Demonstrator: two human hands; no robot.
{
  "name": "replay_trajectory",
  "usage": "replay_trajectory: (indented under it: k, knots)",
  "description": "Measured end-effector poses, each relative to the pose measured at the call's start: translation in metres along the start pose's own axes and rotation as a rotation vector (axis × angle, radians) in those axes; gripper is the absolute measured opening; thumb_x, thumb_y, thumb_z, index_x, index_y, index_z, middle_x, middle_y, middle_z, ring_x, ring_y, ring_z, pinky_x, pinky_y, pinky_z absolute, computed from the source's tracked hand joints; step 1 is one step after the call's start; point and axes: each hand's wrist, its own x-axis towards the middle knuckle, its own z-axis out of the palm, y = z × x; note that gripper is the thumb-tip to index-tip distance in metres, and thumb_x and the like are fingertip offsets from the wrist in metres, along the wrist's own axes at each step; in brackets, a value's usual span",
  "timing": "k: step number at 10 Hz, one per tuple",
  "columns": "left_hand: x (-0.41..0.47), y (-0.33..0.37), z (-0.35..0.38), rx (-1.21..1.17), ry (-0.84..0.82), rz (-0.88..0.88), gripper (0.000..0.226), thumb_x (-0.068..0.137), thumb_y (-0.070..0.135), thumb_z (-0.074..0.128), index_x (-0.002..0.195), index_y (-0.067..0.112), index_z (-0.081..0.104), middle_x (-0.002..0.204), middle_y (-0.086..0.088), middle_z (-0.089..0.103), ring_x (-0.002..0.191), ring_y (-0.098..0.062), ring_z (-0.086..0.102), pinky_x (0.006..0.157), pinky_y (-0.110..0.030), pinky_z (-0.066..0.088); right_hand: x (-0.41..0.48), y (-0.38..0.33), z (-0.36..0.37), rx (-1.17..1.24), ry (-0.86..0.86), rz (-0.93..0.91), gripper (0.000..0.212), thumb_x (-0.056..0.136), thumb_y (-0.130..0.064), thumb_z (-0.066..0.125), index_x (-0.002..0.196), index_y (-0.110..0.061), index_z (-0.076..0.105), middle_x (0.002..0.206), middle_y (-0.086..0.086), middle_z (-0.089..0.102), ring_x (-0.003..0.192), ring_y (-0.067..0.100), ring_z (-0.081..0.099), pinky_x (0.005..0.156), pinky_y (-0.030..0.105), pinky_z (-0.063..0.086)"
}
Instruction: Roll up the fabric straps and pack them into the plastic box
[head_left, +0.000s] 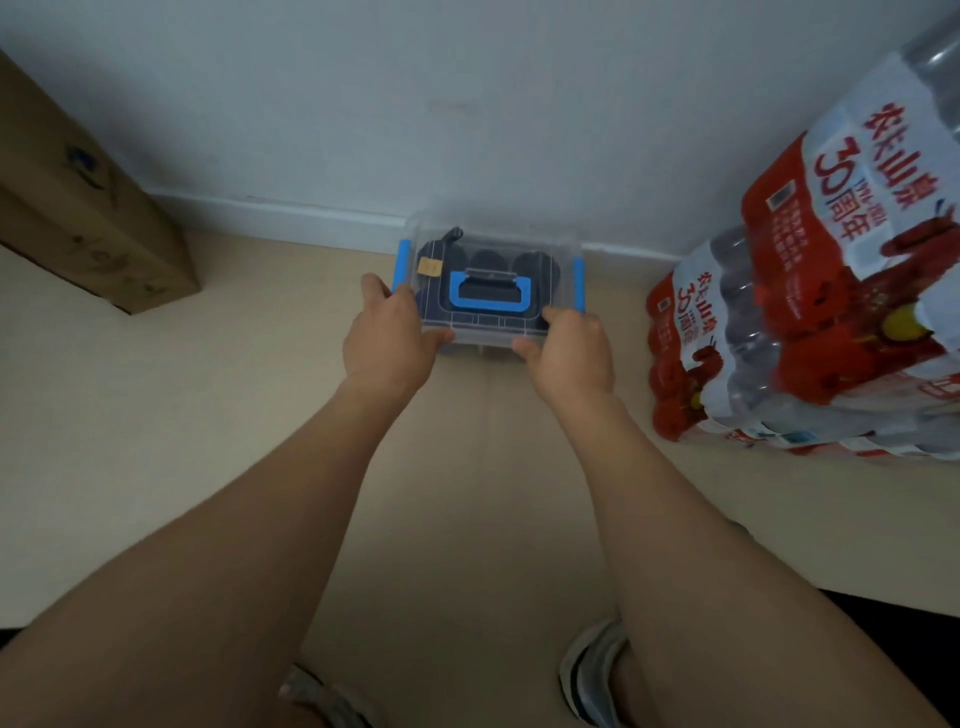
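A pale wall (467, 104) rises just behind the plastic box (483, 333), and the beige floor (208, 395) spreads out from the box toward me, with a seam running down its middle. Stacked packs of bottled water (810, 322) in red and white wrap stand well to the right of the box, and a brown carton (83, 208) lies well to its left. The box sits low by the skirting board; I cannot tell if it rests on the floor or hangs just above it. My left grip (389, 338) clasps its near left corner and my right grip (569, 353) clasps its near right corner. Through the clear lid the dark rolled straps (485, 260) show side by side inside the box, under a blue handle (488, 299). The packing looks finished and the lid appears closed. What seems left is setting the box down squarely and checking the blue side latches (402, 265).
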Motion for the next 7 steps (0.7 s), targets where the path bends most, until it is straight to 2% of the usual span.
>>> replay_trajectory:
  k: [1,2,3,4,5,6,7]
  knots:
    - [0.011,0.002,-0.002,0.009,0.020,-0.010,0.057,0.095,0.052,0.078,0.127,0.009,0.058,0.137,-0.010,0.041,0.087,-0.032,0.061,0.080,-0.047,0.056,0.014,-0.008,-0.003,0.007,-0.021,0.012,0.056,0.099,-0.038,0.078,0.147,-0.016,0.062,0.142,0.015,0.062,0.128,0.034,0.062,0.113,0.046,0.051]
    - [0.013,0.003,-0.003,0.048,0.009,0.004,0.057,0.096,0.052,0.076,0.130,0.011,0.055,0.138,-0.009,0.040,0.087,-0.031,0.060,0.078,-0.046,0.054,0.020,-0.010,-0.009,0.003,-0.048,0.021,0.053,0.095,-0.039,0.082,0.141,-0.017,0.065,0.137,0.011,0.065,0.120,0.031,0.066,0.106,0.043,0.055]
    - [0.013,0.001,-0.006,0.085,-0.041,0.075,0.059,0.102,0.046,0.070,0.141,0.007,0.048,0.143,-0.011,0.035,0.099,-0.036,0.066,0.089,-0.051,0.059,0.016,-0.011,-0.014,-0.036,-0.101,0.009,0.049,0.101,-0.032,0.075,0.145,-0.017,0.061,0.140,0.013,0.059,0.114,0.030,0.065,0.102,0.042,0.057]
    - [0.012,-0.010,-0.026,0.106,-0.180,0.180,0.066,0.105,0.043,0.064,0.156,0.008,0.039,0.148,-0.014,0.035,0.117,-0.037,0.063,0.107,-0.052,0.055,-0.001,-0.013,-0.020,-0.246,-0.214,-0.014,0.060,0.102,-0.016,0.064,0.158,-0.019,0.043,0.152,0.018,0.036,0.123,0.036,0.053,0.108,0.047,0.050]
    - [-0.009,-0.017,-0.046,0.137,-0.250,0.262,0.065,0.107,0.038,0.061,0.164,0.017,0.036,0.153,-0.014,0.047,0.131,-0.037,0.059,0.112,-0.055,0.049,-0.027,-0.022,-0.031,-0.386,-0.108,-0.094,0.045,0.098,-0.012,0.064,0.142,-0.014,0.055,0.144,0.019,0.044,0.127,0.039,0.049,0.105,0.050,0.050]
    - [-0.042,-0.010,-0.068,0.066,-0.210,0.344,0.042,0.106,0.029,0.059,0.147,0.020,0.057,0.131,-0.011,0.071,0.117,-0.032,0.067,0.103,-0.049,0.055,-0.047,-0.044,-0.064,-0.030,-0.062,-0.191,0.032,0.102,-0.016,0.062,0.133,-0.014,0.069,0.127,0.010,0.070,0.117,0.029,0.066,0.102,0.042,0.056]
    - [-0.089,0.012,-0.077,0.077,-0.202,0.528,0.022,0.104,0.030,0.058,0.120,0.022,0.072,0.108,-0.001,0.076,0.098,-0.025,0.072,0.087,-0.040,0.060,-0.065,-0.077,-0.131,0.556,-0.069,-0.370,0.014,0.097,-0.025,0.071,0.107,-0.028,0.081,0.102,-0.003,0.083,0.093,0.011,0.079,0.093,0.037,0.064]
